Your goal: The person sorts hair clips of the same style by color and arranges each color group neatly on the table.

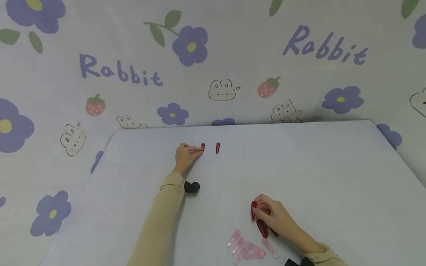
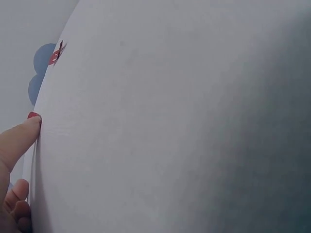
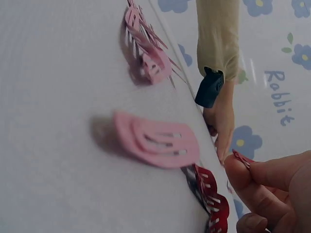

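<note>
At the far side of the table my left hand (image 1: 185, 156) pinches a red snap hair clip (image 1: 203, 146) between thumb and finger. Only a bit of that clip (image 2: 33, 114) shows past the thumb in the left wrist view. Just right of it lies a second red hair clip (image 1: 217, 147). Nearer the front, my right hand (image 1: 276, 216) holds another red hair clip (image 1: 253, 211) upright in its fingertips. Beneath this hand are more dark red clips (image 1: 262, 228), partly hidden by it. A pink hair clip (image 3: 160, 143) shows large in the right wrist view, beside red ones (image 3: 214, 204).
Several pink hair clips (image 1: 238, 245) are grouped at the front, left of the right hand. They lie on a white-covered table (image 1: 316, 166). Behind it hangs a patterned cloth (image 1: 246, 48) with flowers and rabbits. Each wrist wears a dark device (image 1: 192, 187).
</note>
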Demonstrator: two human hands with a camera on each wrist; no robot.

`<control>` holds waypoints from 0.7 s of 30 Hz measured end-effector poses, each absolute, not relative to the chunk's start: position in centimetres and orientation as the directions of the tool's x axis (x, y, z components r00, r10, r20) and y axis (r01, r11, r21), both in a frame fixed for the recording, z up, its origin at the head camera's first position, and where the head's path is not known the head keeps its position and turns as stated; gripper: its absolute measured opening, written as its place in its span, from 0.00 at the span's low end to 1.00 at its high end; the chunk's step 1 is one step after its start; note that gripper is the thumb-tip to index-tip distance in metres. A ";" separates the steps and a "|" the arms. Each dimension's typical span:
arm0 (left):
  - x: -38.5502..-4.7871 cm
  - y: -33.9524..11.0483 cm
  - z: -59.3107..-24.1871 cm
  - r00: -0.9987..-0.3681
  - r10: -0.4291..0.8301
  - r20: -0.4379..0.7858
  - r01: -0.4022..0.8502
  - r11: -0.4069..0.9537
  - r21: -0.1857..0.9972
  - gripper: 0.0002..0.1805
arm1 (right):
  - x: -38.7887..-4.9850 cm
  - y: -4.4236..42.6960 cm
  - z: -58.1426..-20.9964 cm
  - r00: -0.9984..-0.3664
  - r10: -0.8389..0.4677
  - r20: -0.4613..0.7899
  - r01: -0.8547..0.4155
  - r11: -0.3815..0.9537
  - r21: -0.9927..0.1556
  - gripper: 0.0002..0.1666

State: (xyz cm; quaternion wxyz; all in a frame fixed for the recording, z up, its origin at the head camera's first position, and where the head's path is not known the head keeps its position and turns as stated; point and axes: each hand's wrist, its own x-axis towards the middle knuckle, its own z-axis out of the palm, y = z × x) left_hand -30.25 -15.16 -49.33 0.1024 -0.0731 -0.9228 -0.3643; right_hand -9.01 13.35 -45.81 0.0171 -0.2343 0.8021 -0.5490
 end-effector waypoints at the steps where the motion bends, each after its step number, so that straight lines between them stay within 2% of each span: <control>1: -30.3 -15.1 -49.3 -0.968 0.064 0.243 0.212 0.729 0.651 0.12 | -9.1 13.5 -46.0 -0.892 -0.392 0.224 -0.348 0.282 -0.894 0.06; 12: -30.5 -15.2 -49.3 -0.968 0.052 0.244 0.200 0.742 0.640 0.11 | -10.4 14.4 -47.3 -0.923 -0.374 0.092 -0.214 0.299 -0.930 0.09; 19: -30.1 -15.1 -49.3 -0.967 0.065 0.246 0.212 0.739 0.640 0.12 | -10.7 14.8 -47.2 -0.910 -0.395 0.127 -0.219 0.197 -0.956 0.06; 21: -30.0 -15.0 -49.2 -0.970 0.059 0.235 0.200 0.745 0.637 0.12 | -10.9 14.9 -47.2 -0.912 -0.397 0.101 -0.189 0.188 -0.964 0.05</control>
